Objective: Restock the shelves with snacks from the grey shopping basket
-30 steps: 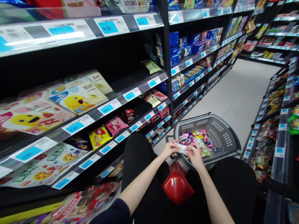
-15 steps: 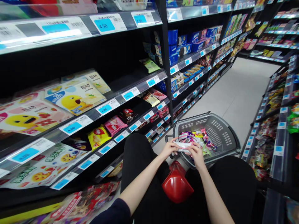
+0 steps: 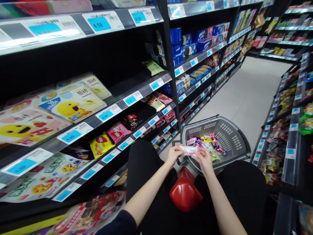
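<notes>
small, slim white-and-pink wrapped packet (image 3: 189, 149): right at the centre of the action, you held it lengthwise between your left hand (image 3: 174, 152) and your right hand (image 3: 204, 158).
left grip: your thumb and fingers had one end pinched, a firm-looking grasp on the packet.
right grip: and there were your other fingertips, closed on the pink end.
packet's place: it was up by the near-left side of the grey plastic shopping basket with slotted walls (image 3: 244, 141); whether it touched the rim, i could not tell from this angle.
basket: it stood just ahead of your knees, with the pale tiled floor (image 3: 246, 88) running off behind it.
basket's load: what a jumble, a heap of small shiny wrapped sweets (image 3: 207, 141) in purple, pink, yellow and green, gathered toward the left part.
between your knees: a glossy red rounded object (image 3: 186, 192) sat below your hands, framed by your legs in black trousers (image 3: 146, 163).
left flank: the tall black shelf rack (image 3: 169, 52) showed a bright yellow snack bag (image 3: 101, 145) just beside a pink snack bag (image 3: 118, 132), with stacked blue cardboard boxes (image 3: 205, 44) farther along.
right flank: low dark racks held loose, brightly wrapped sweets (image 3: 274, 143), facing the shelves across the aisle.
</notes>
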`<state>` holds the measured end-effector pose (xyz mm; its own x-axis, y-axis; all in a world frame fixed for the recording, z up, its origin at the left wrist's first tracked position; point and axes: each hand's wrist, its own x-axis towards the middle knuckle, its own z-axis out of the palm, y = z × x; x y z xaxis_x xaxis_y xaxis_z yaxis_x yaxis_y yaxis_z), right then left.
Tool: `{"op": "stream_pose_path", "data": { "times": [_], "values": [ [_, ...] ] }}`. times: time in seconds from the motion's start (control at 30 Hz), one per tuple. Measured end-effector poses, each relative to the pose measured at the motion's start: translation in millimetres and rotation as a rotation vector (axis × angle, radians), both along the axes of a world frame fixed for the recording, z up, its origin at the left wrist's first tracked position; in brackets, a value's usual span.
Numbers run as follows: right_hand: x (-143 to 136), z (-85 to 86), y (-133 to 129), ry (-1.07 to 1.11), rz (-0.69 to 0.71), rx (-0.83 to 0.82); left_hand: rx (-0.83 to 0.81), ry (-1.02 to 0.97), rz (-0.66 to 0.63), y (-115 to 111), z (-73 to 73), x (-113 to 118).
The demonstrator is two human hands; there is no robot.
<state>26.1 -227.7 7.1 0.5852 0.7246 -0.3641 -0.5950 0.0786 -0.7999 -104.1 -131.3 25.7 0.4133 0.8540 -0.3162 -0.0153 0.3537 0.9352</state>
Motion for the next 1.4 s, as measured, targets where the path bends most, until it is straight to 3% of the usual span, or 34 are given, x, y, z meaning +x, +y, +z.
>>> {"op": "stream_pose_path", "data": {
  "times": [0.2, 0.47, 0.67, 0.9, 1.03, 1.17, 1.23, 1.4],
  "values": [
    [-5, 5.6, 0, 0.048, -0.024, 0.026, -0.206, -0.208, 0.042, 1, 2.9, -2],
    [-8, 10.9, -2, 0.041, -0.136, 0.035, -0.295, -0.285, 0.086, -2, 4.2, -1],
    [-2, 13.5, -3, 0.052, -0.091, 0.057, -0.414, -0.233, -0.139, 8, 11.5, -9],
    [11, 12.9, -8, -0.012, -0.035, 0.016, -0.338, -0.339, -0.322, 4, 10.8, -12],
    [6, 2.1, -9, -0.166, -0.013, -0.132, -0.176, -0.344, -0.168, 1, 7.9, -6],
    [5, -3.1, -7, -0.336, -0.097, -0.168, 0.004, -0.275, -0.001, 1, 3.0, -2],
    [7, -2.3, -6, -0.355, -0.101, -0.177, 0.028, -0.259, -0.001, 2, 1.3, -3],
    [5, 0.0, -7, -0.266, 0.09, -0.102, -0.049, -0.301, -0.13, 6, 1.1, -11]
  ]
}}
